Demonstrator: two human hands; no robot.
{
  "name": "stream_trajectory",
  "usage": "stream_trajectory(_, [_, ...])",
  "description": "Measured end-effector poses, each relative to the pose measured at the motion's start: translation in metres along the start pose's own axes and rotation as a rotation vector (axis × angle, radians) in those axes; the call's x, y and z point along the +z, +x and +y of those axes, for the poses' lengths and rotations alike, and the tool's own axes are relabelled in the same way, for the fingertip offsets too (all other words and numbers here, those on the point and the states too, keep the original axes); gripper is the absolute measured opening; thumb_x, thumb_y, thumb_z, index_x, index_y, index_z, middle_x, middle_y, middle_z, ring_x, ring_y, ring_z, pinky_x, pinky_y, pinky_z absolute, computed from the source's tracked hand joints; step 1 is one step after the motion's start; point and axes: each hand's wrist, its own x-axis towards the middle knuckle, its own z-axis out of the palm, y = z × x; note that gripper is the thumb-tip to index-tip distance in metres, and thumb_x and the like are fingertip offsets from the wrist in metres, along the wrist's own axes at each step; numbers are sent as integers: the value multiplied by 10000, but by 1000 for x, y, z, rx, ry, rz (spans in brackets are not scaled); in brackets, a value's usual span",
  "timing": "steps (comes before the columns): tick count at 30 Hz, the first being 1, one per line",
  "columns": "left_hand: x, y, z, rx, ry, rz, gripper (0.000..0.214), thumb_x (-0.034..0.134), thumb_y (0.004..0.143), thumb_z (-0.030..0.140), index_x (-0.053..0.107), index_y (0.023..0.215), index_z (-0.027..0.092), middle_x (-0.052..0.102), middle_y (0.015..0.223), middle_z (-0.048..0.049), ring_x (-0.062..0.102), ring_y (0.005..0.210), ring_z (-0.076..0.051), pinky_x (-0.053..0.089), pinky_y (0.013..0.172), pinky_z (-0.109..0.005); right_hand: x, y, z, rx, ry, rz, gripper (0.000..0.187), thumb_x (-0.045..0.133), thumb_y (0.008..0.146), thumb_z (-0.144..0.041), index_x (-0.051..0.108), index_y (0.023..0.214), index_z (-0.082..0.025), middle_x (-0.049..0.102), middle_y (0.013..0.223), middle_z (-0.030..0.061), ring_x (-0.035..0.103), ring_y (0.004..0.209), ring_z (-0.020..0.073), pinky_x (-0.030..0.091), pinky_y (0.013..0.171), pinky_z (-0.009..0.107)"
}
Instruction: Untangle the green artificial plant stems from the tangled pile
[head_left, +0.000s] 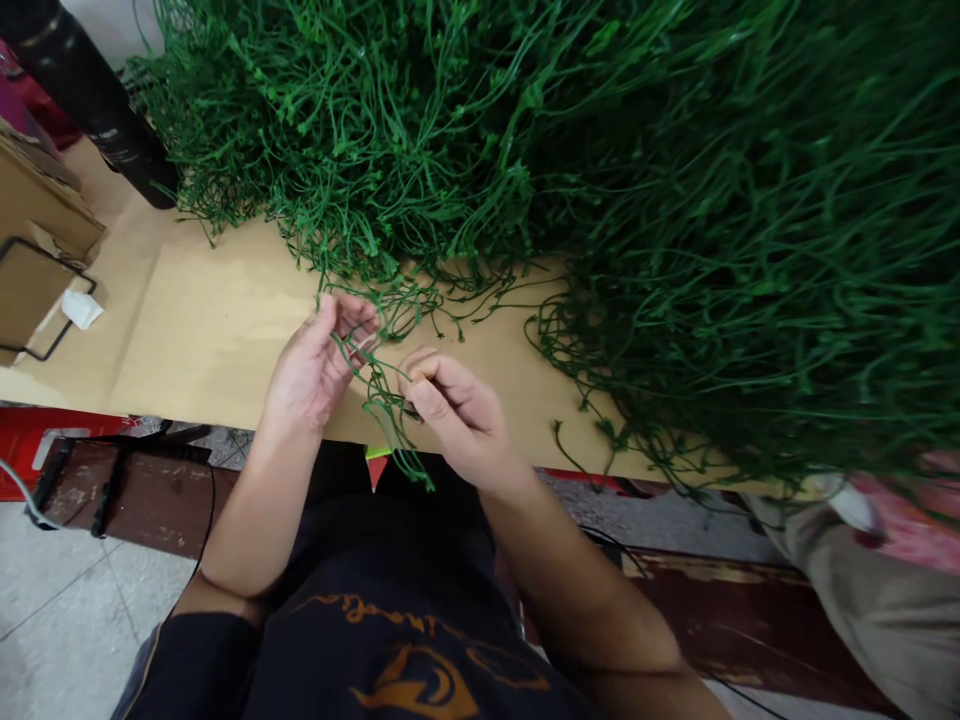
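Note:
A bunch of thin green plastic stems (384, 400) with small branched ends hangs between my hands, over the table's front edge. My right hand (461, 415) is closed, with thumb and index finger pinching a stem at the bunch's right side. To the left, my left hand (319, 355) is half cupped, palm turned inward, its thumb apart from the loosely curled fingers. A stem crosses in front of its palm and fingers; I see no firm grip there. Just behind both hands, loose green stems (409, 310) trail out from the big pile (420, 130).
Brown paper (210, 310) covers the table. A black bottle (112, 120) stands at the back left, near a cardboard box (37, 190), a black wire frame (49, 350) and a white crumpled piece (81, 309). At the right edge, a person's trouser leg (832, 580) shows beside the pile.

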Motion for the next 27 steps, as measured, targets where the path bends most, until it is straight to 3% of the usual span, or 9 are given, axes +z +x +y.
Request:
stream_trajectory(6, [-8, -16, -4, -12, 208, -116, 159, 590, 798, 273, 625, 915, 171, 650, 872, -29, 620, 916, -154, 450, 851, -263, -2, 5, 11, 179, 82, 168, 293, 466, 866, -447, 418, 747, -184, 382, 640, -31, 306, 516, 62, 284, 463, 212])
stream_trajectory(13, [-17, -9, -12, 164, 458, -155, 182, 673, 715, 295, 598, 820, 167, 573, 722, 24, 529, 684, -82, 420, 666, -202, -1, 16, 7, 179, 67, 267, 423, 591, 773, -488, 325, 630, -191, 281, 553, -66, 250, 483, 43, 221, 442, 195])
stream_trajectory(21, [-16, -9, -21, 328, 782, -265, 182, 572, 798, 331, 526, 750, 161, 506, 665, 17, 472, 635, -91, 402, 626, -224, -3, 23, 12, 113, -116, 322, 438, 583, 789, -376, 253, 567, -193, 202, 522, -75, 201, 468, 37, 188, 432, 196])
stream_trajectory(27, [-19, -10, -27, 614, 981, -70, 127, 518, 836, 284, 547, 802, 165, 521, 805, -24, 498, 737, -117, 406, 675, -243, -5, 25, 11, -1, -320, 338, 395, 544, 807, -287, 250, 563, -190, 199, 528, -70, 196, 485, 45, 184, 451, 205])
